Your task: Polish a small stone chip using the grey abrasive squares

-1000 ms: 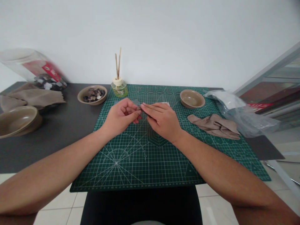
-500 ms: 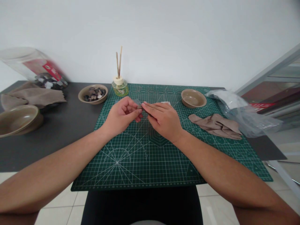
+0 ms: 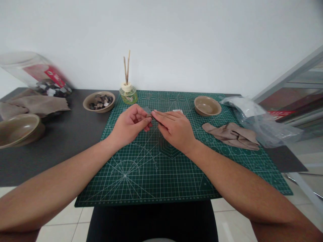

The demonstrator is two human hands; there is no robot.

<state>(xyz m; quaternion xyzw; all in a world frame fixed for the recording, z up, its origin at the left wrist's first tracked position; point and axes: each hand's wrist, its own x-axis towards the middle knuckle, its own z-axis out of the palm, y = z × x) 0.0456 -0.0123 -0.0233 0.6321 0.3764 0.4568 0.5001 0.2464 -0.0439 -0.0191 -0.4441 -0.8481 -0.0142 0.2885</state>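
Note:
Over the green cutting mat (image 3: 151,181), both hands meet near the middle. My left hand (image 3: 129,122) is closed, thumb and fingers pinching a small brown piece (image 3: 149,116) that is mostly hidden. My right hand (image 3: 175,129) comes up against it from the other side, fingers pressed together and pointing left; a dark edge shows below them, but I cannot make out what they hold. Just behind the fingertips lies a flat grey-blue item (image 3: 147,109), partly covered. A small white piece (image 3: 178,111) peeks out behind my right hand.
On the left are a bowl of dark and pale chips (image 3: 99,101), another bowl (image 3: 20,131), a brown cloth (image 3: 47,105) and a clear jar (image 3: 32,69). A reed diffuser (image 3: 128,94) stands behind. Rightward sit a bowl (image 3: 207,106), a crumpled cloth (image 3: 233,136) and a plastic bag (image 3: 262,121).
Both hands keep nearly the same place and grip. The whole view has shifted very slightly.

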